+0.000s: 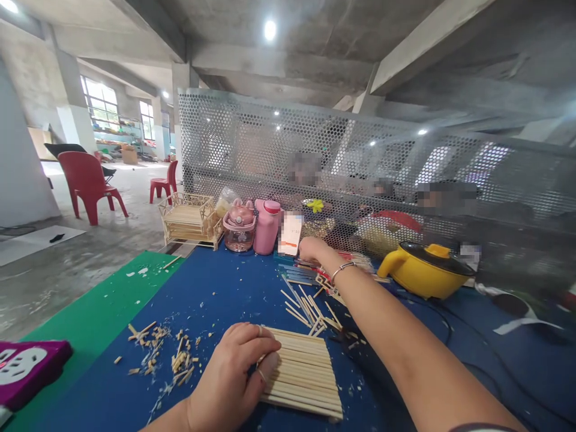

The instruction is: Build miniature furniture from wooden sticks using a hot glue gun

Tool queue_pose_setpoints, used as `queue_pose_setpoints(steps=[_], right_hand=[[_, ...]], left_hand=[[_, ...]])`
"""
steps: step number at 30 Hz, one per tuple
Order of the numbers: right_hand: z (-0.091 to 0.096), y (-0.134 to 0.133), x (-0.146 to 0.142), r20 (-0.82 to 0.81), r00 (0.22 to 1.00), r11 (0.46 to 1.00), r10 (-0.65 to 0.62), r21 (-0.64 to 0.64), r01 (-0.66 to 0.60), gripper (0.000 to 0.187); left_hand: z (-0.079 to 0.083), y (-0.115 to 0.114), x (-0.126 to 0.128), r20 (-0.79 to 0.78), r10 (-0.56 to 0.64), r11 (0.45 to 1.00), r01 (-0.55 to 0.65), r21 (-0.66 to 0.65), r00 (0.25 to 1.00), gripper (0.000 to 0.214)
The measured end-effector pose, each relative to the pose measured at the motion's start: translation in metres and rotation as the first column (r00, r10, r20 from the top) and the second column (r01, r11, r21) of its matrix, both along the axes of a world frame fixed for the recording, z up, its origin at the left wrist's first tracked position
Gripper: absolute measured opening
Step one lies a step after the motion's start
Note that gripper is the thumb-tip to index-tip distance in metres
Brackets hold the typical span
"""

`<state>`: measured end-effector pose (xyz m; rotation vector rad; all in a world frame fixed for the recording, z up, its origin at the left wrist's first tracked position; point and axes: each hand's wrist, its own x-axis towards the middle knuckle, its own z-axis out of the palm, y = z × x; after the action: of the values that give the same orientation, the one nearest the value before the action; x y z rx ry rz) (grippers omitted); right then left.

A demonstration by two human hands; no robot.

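Observation:
My left hand lies at the left edge of a flat panel of wooden sticks, its thumb and fingers closed on that edge. The pale sticks sit side by side in a row on the blue table. My right hand reaches far forward, beside a phone-like screen that stands upright. Its fingers are curled downward, and whatever they hold is hidden. Below it are bundled sticks in clear packs. Loose sticks are scattered between that hand and the panel.
Stick offcuts litter the blue table. A stick-built rack, a pink-lidded jar and a pink bottle line the back. A yellow electric pot with cords stands right, before a perforated metal screen. A purple power strip lies left.

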<state>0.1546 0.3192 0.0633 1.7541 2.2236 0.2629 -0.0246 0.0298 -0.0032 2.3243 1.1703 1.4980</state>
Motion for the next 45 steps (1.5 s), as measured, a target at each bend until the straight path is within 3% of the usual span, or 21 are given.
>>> queue_pose_setpoints(steps=[6,15,22,33,36,40,43,45], right_hand=[[-0.025,0.005,-0.018,0.057,0.998,0.997,-0.037,-0.059,0.04,0.035],[-0.033,-0.001,-0.015,0.108,0.993,0.997,0.047,-0.064,-0.04,0.036],[-0.025,-0.017,-0.007,0.076,0.989,0.988,0.13,-0.089,-0.123,0.035],[-0.012,-0.037,-0.016,0.01,0.974,0.968,0.225,-0.119,-0.222,0.032],[-0.001,-0.056,-0.023,-0.078,0.946,0.947,0.315,-0.035,-0.318,0.032],[0.022,-0.1,-0.034,-0.223,0.834,0.861,0.505,0.189,-0.472,0.031],[0.038,-0.158,-0.03,-0.295,0.715,0.767,0.634,0.354,-0.535,0.024],[0.039,-0.209,-0.02,-0.32,0.659,0.72,0.68,0.46,-0.52,0.023]], left_hand=[[0.0,0.001,-0.002,0.01,-0.018,1.0,0.018,-0.019,1.0,0.02],[0.0,0.0,-0.003,0.008,-0.021,0.999,0.021,-0.042,1.0,0.02],[0.0,0.001,-0.005,0.015,-0.017,0.999,0.017,-0.038,1.0,0.02],[-0.003,0.002,-0.009,0.014,-0.023,0.997,0.024,-0.075,1.0,0.023],[-0.005,0.005,-0.011,0.077,0.016,0.99,-0.005,-0.141,0.997,0.023],[-0.006,0.011,-0.017,0.366,0.108,0.946,0.019,-0.325,0.924,0.021],[-0.007,0.018,-0.023,0.506,0.175,0.92,0.043,-0.39,0.845,0.027],[-0.005,0.021,-0.024,0.57,0.177,0.901,0.101,-0.422,0.802,0.04]])
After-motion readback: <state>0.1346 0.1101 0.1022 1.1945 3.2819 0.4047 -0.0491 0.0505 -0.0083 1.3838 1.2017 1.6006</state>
